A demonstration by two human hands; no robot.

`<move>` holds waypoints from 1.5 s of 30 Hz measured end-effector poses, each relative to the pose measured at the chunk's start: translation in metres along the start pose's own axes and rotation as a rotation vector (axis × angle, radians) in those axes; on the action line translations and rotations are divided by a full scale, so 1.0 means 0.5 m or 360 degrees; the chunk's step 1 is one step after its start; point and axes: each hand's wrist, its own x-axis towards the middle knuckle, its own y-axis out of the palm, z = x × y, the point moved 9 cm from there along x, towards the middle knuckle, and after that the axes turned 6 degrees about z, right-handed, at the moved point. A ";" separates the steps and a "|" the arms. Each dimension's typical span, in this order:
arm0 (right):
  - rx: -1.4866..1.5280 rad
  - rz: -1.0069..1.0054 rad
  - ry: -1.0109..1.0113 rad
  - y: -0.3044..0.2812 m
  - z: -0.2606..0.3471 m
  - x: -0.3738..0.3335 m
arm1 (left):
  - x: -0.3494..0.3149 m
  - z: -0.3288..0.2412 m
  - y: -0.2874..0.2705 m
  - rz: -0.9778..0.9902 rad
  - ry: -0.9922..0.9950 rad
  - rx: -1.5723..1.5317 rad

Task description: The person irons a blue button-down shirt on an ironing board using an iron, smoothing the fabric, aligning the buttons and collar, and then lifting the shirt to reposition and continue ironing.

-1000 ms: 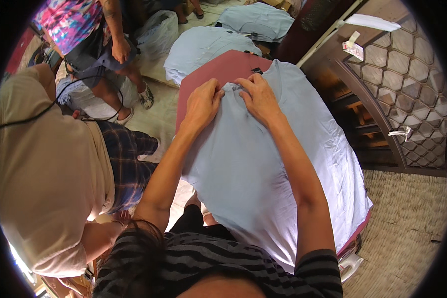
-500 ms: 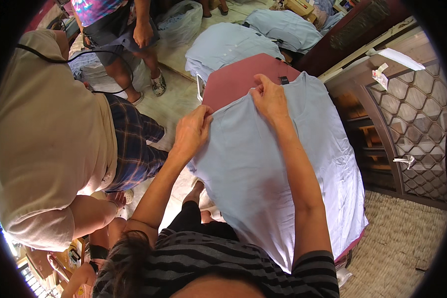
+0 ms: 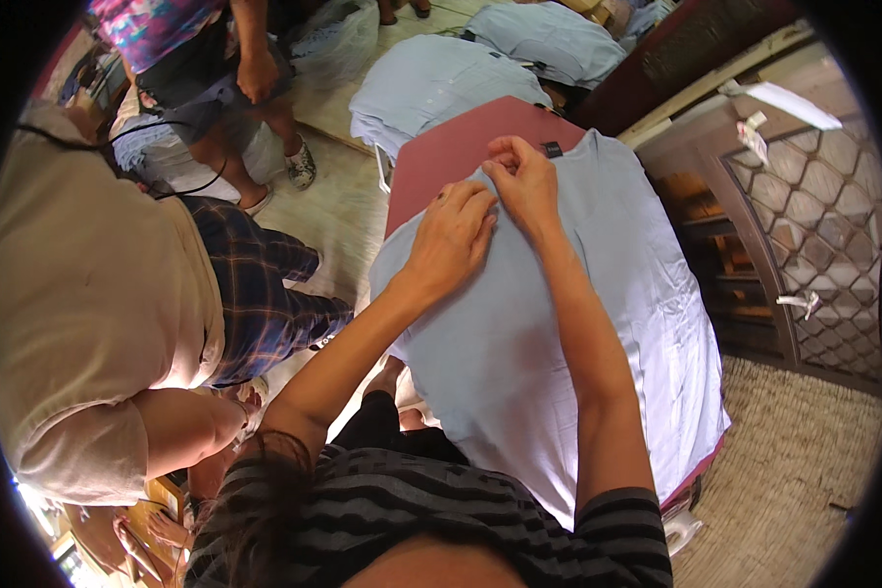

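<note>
A light blue shirt (image 3: 480, 353) lies spread over a padded board with a dusky red cover (image 3: 451, 147). Its neckline and small dark label are at the far right, beside my right hand (image 3: 527, 186). That hand pinches the shirt's far edge near the neck, thumb against fingers. My left hand (image 3: 451, 235) rests on the fabric just left of it, palm down with fingers stretched toward the same edge. The shirt's lower part hangs down toward me and over the board's right side.
Piles of light blue garments (image 3: 441, 83) stand beyond the board. A person in a beige top (image 3: 108, 284) is close on my left; another in dark shorts (image 3: 191, 83) stands farther off. A dark lattice door (image 3: 808, 235) and a woven mat (image 3: 784, 461) lie to the right.
My left hand has let go of the shirt's left corner and moved right, flattening onto the fabric beside my right hand. The right hand still holds the far edge.
</note>
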 end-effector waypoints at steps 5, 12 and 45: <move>0.0415 0.0333 0.0171 -0.071 -0.018 -0.002 | 0.018 -0.003 0.067 0.0207 0.0027 0.0413; -0.0537 0.0268 0.0045 -0.181 -0.007 -0.161 | 0.012 -0.005 0.083 0.0348 0.0043 0.0578; -0.0785 -0.0737 0.0168 -0.281 -0.062 -0.376 | 0.134 -0.163 0.207 0.0079 0.0462 -0.0025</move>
